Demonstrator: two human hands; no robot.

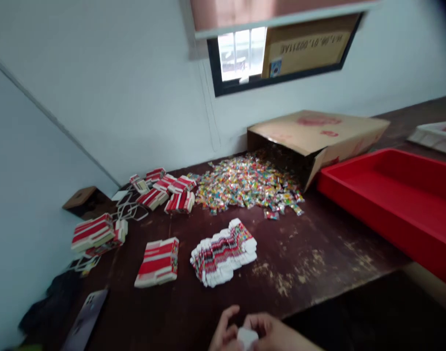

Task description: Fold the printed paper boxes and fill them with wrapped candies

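At the bottom edge of the view my left hand (225,330) and my right hand (269,331) meet over the table's front edge, fingers curled round a small white thing (247,336) pinched between them. Just beyond them lies a fanned stack of flat red-and-white cartons (223,252), with a squared bundle of the same cartons (157,262) to its left. Farther back a heap of small colourful wrapped candies (247,183) spills from a cardboard box (314,136) lying on its side.
A red tray (395,195) sits at the right, a white tray (433,136) behind it. More carton bundles (94,234) and loose rubber bands lie at the left, a phone (84,321) at the near left. The dark wooden table (311,263) meets a white wall.
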